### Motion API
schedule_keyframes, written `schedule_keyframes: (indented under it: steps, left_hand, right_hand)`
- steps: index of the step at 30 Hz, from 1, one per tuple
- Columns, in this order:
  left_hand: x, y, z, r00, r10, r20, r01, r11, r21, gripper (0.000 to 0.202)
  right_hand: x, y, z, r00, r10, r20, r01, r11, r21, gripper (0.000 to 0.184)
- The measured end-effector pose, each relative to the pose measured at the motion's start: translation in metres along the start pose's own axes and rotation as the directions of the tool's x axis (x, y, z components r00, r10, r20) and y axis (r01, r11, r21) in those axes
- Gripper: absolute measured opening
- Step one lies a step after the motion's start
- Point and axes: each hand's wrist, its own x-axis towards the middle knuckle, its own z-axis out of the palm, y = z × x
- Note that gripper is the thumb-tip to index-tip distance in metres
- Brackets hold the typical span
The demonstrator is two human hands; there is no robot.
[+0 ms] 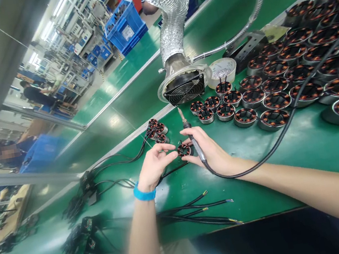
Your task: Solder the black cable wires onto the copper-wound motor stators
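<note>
My left hand (154, 164), with a blue wristband, pinches a small motor stator (184, 150) with copper windings just above the green bench. My right hand (207, 149) touches the same stator with its fingertips and grips a soldering iron (190, 134), tip pointing up and away. The iron's black cable (286, 122) loops off to the right across the bench.
Several rows of wound stators (268, 93) fill the bench at right. A fume extractor fan (184, 87) on a silver hose stands behind, beside a white dish (223, 70). Black wires (197, 215) lie near the front edge; wired stators (156, 131) at left. People work far left.
</note>
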Motion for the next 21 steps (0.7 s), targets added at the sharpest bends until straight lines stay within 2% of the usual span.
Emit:
schedule_keyframes:
  steps: [4, 8, 10, 12, 14, 16, 19, 21]
  left_hand:
    - [-0.028, 0.004, -0.010, 0.996, 0.080, -0.047, -0.076, 0.993, 0.089, 0.029]
    - [-0.047, -0.001, 0.006, 0.982, 0.138, -0.125, -0.088, 0.934, 0.345, 0.045]
    - [-0.049, -0.009, 0.019, 0.971, 0.210, -0.113, -0.120, 0.840, 0.530, 0.046]
    - [-0.045, -0.018, 0.028, 0.956, 0.289, -0.048, -0.175, 0.694, 0.699, 0.040]
    - [-0.039, -0.029, 0.034, 0.940, 0.339, 0.043, -0.240, 0.566, 0.789, 0.030]
    - [-0.033, -0.037, 0.035, 0.923, 0.367, 0.116, -0.304, 0.511, 0.804, 0.021]
    - [-0.028, -0.038, 0.029, 0.905, 0.395, 0.159, -0.368, 0.539, 0.757, 0.018]
    - [-0.028, -0.033, 0.020, 0.911, 0.392, 0.126, -0.365, 0.630, 0.685, 0.017]
  right_hand:
    - [0.006, 0.002, -0.007, 0.998, -0.033, -0.044, 0.031, 0.998, -0.050, 0.067]
    - [0.008, 0.004, -0.009, 0.997, -0.057, -0.055, 0.052, 0.993, -0.102, 0.067]
    - [0.008, 0.005, -0.008, 0.996, -0.063, -0.055, 0.056, 0.992, -0.115, 0.068]
    - [0.008, 0.006, -0.007, 0.996, -0.070, -0.056, 0.063, 0.991, -0.119, 0.069]
    - [0.008, 0.007, -0.007, 0.995, -0.079, -0.056, 0.071, 0.990, -0.126, 0.069]
    - [0.008, 0.006, -0.009, 0.995, -0.090, -0.052, 0.082, 0.986, -0.144, 0.068]
    - [0.008, 0.003, -0.011, 0.995, -0.093, -0.036, 0.085, 0.981, -0.176, 0.066]
    - [0.009, 0.002, -0.011, 0.996, -0.088, -0.031, 0.081, 0.981, -0.177, 0.063]
